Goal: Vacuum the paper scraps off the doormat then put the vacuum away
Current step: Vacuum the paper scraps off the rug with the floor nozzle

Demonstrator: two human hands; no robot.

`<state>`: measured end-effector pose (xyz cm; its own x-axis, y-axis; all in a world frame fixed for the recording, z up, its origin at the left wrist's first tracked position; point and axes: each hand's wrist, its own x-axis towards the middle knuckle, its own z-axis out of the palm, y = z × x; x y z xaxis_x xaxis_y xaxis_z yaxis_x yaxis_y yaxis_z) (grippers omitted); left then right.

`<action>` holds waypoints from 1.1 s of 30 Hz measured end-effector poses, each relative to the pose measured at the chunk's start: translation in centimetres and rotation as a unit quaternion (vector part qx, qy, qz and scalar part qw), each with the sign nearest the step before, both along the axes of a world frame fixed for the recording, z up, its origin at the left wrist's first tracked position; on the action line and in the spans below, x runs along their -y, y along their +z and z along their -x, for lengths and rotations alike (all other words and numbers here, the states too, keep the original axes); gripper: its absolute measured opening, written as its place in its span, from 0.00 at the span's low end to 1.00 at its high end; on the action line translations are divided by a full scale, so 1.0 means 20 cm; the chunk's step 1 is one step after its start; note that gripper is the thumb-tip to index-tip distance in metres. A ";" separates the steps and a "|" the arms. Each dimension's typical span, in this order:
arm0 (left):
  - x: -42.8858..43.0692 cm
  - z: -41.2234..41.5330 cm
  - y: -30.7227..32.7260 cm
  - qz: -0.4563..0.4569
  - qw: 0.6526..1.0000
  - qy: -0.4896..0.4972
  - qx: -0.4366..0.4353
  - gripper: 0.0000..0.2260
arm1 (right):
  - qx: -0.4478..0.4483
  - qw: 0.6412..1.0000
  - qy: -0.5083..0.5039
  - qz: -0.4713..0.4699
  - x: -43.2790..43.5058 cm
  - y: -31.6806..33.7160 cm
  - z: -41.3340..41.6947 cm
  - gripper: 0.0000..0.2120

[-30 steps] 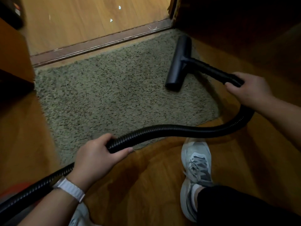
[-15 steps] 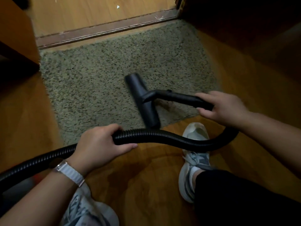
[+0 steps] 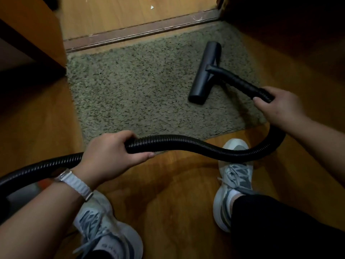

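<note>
Wooden floor (image 3: pixel 177 202), one doormat (image 3: pixel 130 90), one nozzle (image 3: pixel 204 73), two gripping hands.

Home entryway. Shaggy olive doormat (image 3: pixel 141 86) is lying against a worn wooden threshold strip (image 3: pixel 141 31); wood-look flooring (image 3: pixel 168 193) is running both sides. Wooden furniture panel (image 3: pixel 37 34) is standing at left. Person is wearing grey sneakers (image 3: pixel 234 176) indoors, working a black vacuum hose (image 3: pixel 186 142).

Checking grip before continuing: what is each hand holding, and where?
Right hand grips the vacuum's rigid tube behind the nozzle; left hand grips the ribbed hose midway.
</note>
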<state>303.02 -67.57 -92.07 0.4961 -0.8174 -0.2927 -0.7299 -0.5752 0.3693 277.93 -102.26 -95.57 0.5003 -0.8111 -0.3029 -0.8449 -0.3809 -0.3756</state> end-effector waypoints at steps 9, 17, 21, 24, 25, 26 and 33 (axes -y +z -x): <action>-0.07 0.00 0.02 -0.019 0.998 -0.044 0.028 0.31 | -0.014 0.957 0.288 0.027 -0.27 -0.03 -0.71 0.15; -0.13 -0.02 -0.12 -0.037 0.981 -0.159 0.108 0.30 | -0.060 0.917 0.395 0.021 -0.45 -0.13 -0.70 0.19; -0.14 -0.05 -0.20 -0.012 0.967 -0.203 0.155 0.26 | -0.082 0.936 0.340 0.029 -0.29 -0.07 -0.53 0.21; -0.10 -0.11 -0.23 -0.003 0.964 -0.202 0.171 0.25 | -0.088 0.949 0.301 0.037 -0.21 -0.07 -0.47 0.22; -0.09 -0.13 -0.24 -0.005 0.965 -0.195 0.176 0.26 | -0.088 0.952 0.290 0.035 -0.19 -0.08 -0.46 0.22; -0.08 -0.14 -0.25 -0.008 0.965 -0.189 0.182 0.26 | -0.088 0.954 0.283 0.031 -0.18 -0.10 -0.47 0.22; -0.07 -0.17 -0.35 -0.078 0.964 -0.172 0.186 0.27 | -0.094 0.952 0.290 0.037 -0.13 -0.16 -0.54 0.19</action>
<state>306.44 -66.17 -99.14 0.2989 -0.9125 -0.2792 -0.9524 -0.3038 -0.0269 288.64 -99.59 -98.81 0.8126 -0.4375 -0.3851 -0.5344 -0.8231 -0.1924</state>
